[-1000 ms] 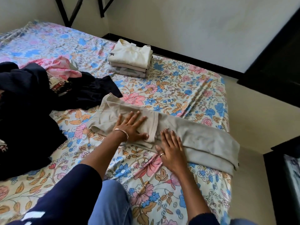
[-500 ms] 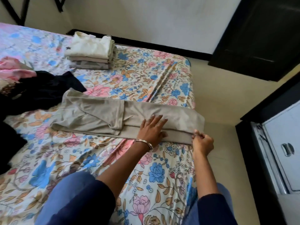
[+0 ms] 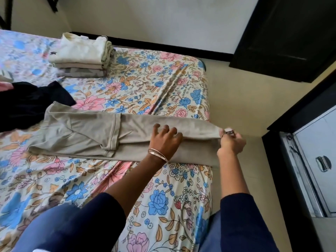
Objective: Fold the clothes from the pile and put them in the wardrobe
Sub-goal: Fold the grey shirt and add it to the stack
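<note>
Garment: the long beige knit garment [image 3: 127, 137], already narrowed lengthwise with a sleeve turned in, lies across the bed with the floral-print sheet [image 3: 145, 84]; its right end reaches the mattress edge.
Left hand: the left hand [image 3: 164, 140], a thin metal bangle [image 3: 157, 153] at the wrist, rests on the cloth near its right third with fingers spread wide, pinning it and gripping nothing.
Right hand: the right hand [image 3: 231, 142] is closed in a pinch on the garment's end hem, just past the bed edge.
Step, as judged: the end looks ready to be carried leftward over the pinned line for a crosswise fold.
Risk, slip: if the pinning palm lifts early, the whole strip could drag along the smooth sheet and the turned-in sleeve could open.
Risk, overhang: the pinched end sits at the edge; a loosened pinch would probably let it drop towards the pale floor [image 3: 236, 99].
Risk, skew: pulling by one corner only may lay the hem crooked over the lower layer.
Risk, snag: the garment's left end lies right beside the dark unfolded clothes [image 3: 27, 108], which could catch in the fold.
Open room: bare sheet lies beyond the garment and nearer the person.
Finished stack: the folded pile of cream and grey clothes [image 3: 81, 55] sits well apart at the far side.
Right side: a dark-framed cabinet with a pale panel [image 3: 316, 160] stands near, across a narrow strip of floor.
</note>
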Demonstrator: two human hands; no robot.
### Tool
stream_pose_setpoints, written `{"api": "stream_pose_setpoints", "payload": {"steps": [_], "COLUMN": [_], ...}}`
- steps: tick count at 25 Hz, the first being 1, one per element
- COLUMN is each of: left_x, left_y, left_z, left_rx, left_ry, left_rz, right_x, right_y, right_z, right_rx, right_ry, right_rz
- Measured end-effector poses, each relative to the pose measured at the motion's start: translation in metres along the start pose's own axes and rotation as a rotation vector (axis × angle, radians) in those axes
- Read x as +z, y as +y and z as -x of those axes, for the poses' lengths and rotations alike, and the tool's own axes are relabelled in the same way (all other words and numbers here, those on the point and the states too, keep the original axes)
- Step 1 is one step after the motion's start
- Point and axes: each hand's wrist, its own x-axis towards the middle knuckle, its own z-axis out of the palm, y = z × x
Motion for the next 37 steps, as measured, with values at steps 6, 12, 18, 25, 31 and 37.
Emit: {"api": "stream_pose_setpoints", "payload": {"steps": [6,12,18,25,31,37], "left_x": [0.000,0.014,0.012,0.011,-0.044,-0.063], "left_y": [0.002,0.002,0.003,0.008,-0.027,-0.140], "left_z": [-0.004,0.026,0.025,0.021,0.007,0.036], "left_rx": [0.020,0.003,0.046,0.039,-0.397,-1.437], "left_ry": [0.046,-0.373,-0.425,-0.519,-0.388,-0.171], "left_rz": [0.164,0.239,0.193,0.162,1.065,1.868], "right_x": [-0.006,-0.039,-0.038,-0.028,0.023,0.102], "right_y": [0.002,0.068,0.069,0.016,-0.057,-0.001], "right_z": [-0.022,-0.024,-0.023,-0.014,0.096,0.205], "right_rx": [-0.031,0.230,0.339,-0.078,-0.734,-0.475], "right_ry": [-0.185,-0.225,-0.306,-0.275,-0.339,-1.297], "right_rz": [-0.113,0.249,0.200,0.348,0.702,0.799]}}
